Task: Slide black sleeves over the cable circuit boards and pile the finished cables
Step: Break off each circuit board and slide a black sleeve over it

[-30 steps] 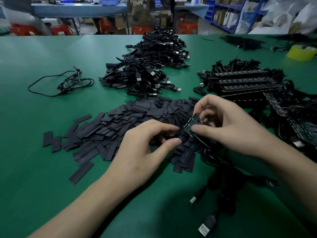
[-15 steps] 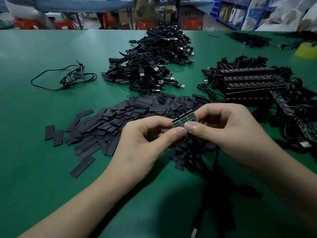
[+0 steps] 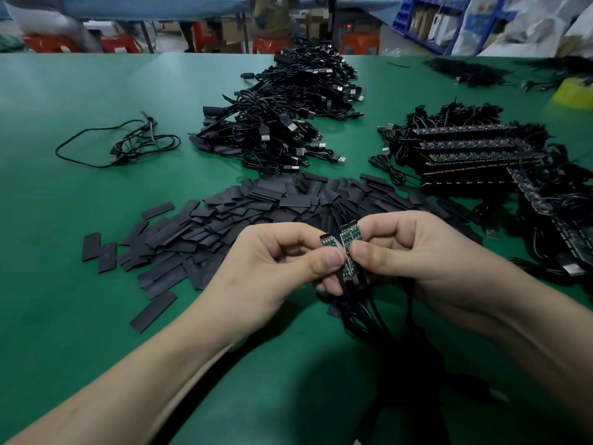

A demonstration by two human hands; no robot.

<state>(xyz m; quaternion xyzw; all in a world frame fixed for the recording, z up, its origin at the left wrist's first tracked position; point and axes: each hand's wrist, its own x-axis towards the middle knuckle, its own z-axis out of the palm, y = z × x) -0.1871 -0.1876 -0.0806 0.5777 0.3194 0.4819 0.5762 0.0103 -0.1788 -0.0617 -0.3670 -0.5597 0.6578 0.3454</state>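
Both hands hold a strip of small green circuit boards (image 3: 348,248) above the green table (image 3: 64,316), and the strip has parted into two pieces. My left hand (image 3: 272,268) pinches the left piece (image 3: 329,243) between thumb and fingers. My right hand (image 3: 414,255) pinches the rest of the strip. Black cables (image 3: 378,319) hang from the boards down toward me. Flat black sleeves (image 3: 224,220) lie in a loose heap just beyond my hands. A pile of sleeved cables (image 3: 288,123) sits further back at the centre.
Rows of bare board strips with cables (image 3: 475,155) are stacked at the right. A single loose cable (image 3: 128,146) lies at the left. A yellow tape roll (image 3: 574,93) sits at the far right. Beyond the table's far edge stand red stools and shelves.
The hands lifted the board strip off the sleeve heap and brought it toward me. The strip, whole before, now splits into two pieces between my thumbs.
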